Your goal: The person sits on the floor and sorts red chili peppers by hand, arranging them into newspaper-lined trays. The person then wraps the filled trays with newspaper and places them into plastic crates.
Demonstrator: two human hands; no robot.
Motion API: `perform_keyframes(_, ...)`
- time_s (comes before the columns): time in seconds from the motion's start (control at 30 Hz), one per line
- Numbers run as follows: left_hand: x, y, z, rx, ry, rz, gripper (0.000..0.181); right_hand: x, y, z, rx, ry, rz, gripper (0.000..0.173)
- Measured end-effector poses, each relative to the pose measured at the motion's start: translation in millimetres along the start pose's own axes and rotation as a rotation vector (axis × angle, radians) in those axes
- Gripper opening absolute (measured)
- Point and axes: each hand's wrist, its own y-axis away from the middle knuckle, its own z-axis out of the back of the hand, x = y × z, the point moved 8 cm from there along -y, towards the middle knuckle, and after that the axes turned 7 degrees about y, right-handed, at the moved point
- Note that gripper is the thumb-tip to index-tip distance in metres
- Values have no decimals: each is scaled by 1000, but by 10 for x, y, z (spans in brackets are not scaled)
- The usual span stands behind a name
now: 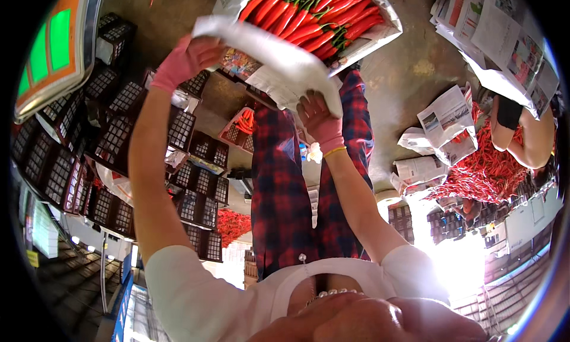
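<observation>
A newspaper-lined tray of red chilli peppers (311,17), with green stems, lies in front of my legs. Across its near side runs a motion-blurred sheet of newspaper (276,46), pale on the side facing me. My left hand (189,59), in a pink glove with darker fingers, grips the left end of this sheet. At the other end, my right hand (319,121), gloved alike with a yellow band at the wrist, holds the sheet's near right part. Printed newspaper (240,63) hangs over the tray's near edge. The sheet hides the nearest chillies.
Dark plastic crates (111,137) stand stacked at left, below an orange-framed panel with green areas (60,39). Newspapers (498,34) are piled at upper right. Another person's arms (530,137) are over a heap of red chillies (485,173). A reddish crate (238,130) holds chillies.
</observation>
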Motion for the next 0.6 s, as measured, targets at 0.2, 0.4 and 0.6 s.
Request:
perform_keyframes(0.2,-861,-1525,-956,-210,-465,-610,45,2002,-524,42,-253,-222,415,44)
perform_keyframes(0.4,-1588,-2786,-1523,-442,-750,-687,28,2724,-1542,673,-362,-119,13,34)
perform_keyframes(0.6,-1685,-3398,-1723,-311,-851,-538,26,3092,-1797,734,-252,-113,207,35)
